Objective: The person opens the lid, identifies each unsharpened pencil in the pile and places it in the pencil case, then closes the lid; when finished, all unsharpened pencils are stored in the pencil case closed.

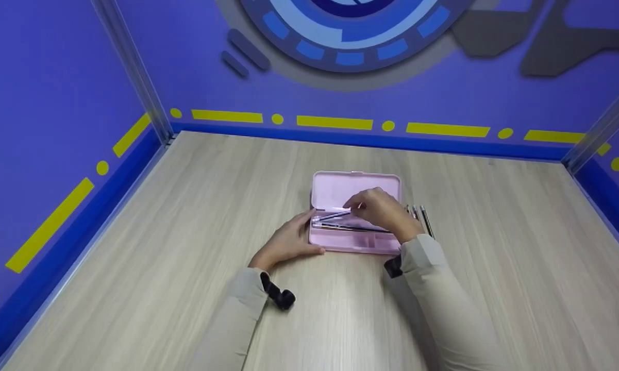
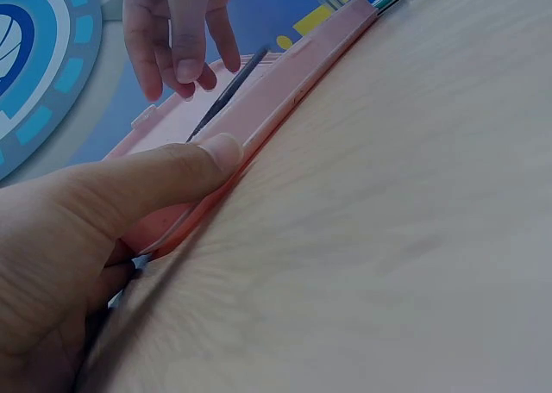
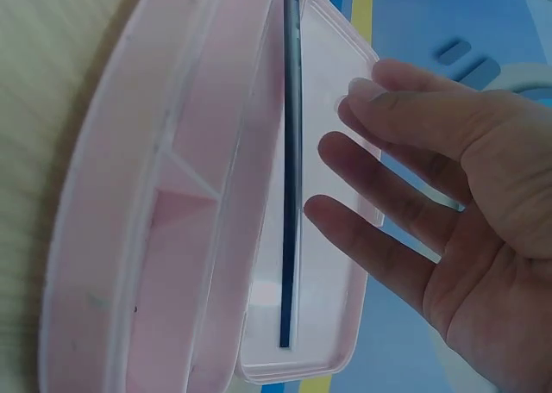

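A pink pencil case [image 1: 343,239] lies open on the table, its lid [image 1: 335,188] tipped back. My left hand [image 1: 288,239] holds the case's left end; in the left wrist view its thumb [image 2: 194,162] presses the front wall. Over the case is my right hand [image 1: 381,208], fingers loosely bent. The right wrist view shows nothing held between those fingers, and a fingertip close beside a dark pencil [image 3: 291,169]. Two pencils are visible in the case in the head view, a long pencil [image 1: 345,226] and a slanting pencil [image 1: 335,216] partly hidden by the right hand.
Several pencils [image 1: 427,221] lie on the table [image 1: 185,216] just right of the case, partly covered by the right wrist. Small compartments [image 1: 384,240] divide the case's front right. Blue-purple panels [image 1: 309,98] enclose the table at the back and sides.
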Action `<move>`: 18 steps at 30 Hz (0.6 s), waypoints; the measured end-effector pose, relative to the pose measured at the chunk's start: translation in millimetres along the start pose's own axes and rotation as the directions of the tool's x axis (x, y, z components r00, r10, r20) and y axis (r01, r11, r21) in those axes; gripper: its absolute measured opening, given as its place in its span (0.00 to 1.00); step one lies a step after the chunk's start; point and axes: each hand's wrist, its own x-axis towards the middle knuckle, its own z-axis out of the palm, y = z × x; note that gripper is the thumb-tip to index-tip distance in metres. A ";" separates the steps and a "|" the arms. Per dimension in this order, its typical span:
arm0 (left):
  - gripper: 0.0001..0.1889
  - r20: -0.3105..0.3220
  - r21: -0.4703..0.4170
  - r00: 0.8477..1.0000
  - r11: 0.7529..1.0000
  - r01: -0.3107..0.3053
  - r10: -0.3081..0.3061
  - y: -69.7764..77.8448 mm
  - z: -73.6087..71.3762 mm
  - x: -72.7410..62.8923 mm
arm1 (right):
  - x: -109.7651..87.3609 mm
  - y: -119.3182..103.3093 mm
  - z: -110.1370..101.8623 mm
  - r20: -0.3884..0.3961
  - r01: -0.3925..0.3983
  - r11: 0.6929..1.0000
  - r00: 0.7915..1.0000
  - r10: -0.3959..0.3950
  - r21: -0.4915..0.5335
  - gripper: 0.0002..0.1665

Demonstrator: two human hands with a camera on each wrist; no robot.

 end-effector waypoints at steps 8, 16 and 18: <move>0.54 -0.001 -0.003 1.000 1.000 0.016 -0.016 -0.8 0.4 0.6 | -2.7 1.1 -1.2 0.036 -0.044 0.999 0.998 0.044 0.010 0.14; 0.54 -0.001 -0.010 1.000 1.000 0.023 -0.023 0.1 0.8 0.3 | -10.0 6.5 -7.4 0.035 -0.027 0.999 0.999 0.027 0.019 0.14; 0.54 -0.001 -0.012 1.000 1.000 0.019 -0.019 0.5 0.5 0.2 | -13.1 8.5 -10.8 0.034 -0.034 0.999 0.999 0.033 0.020 0.14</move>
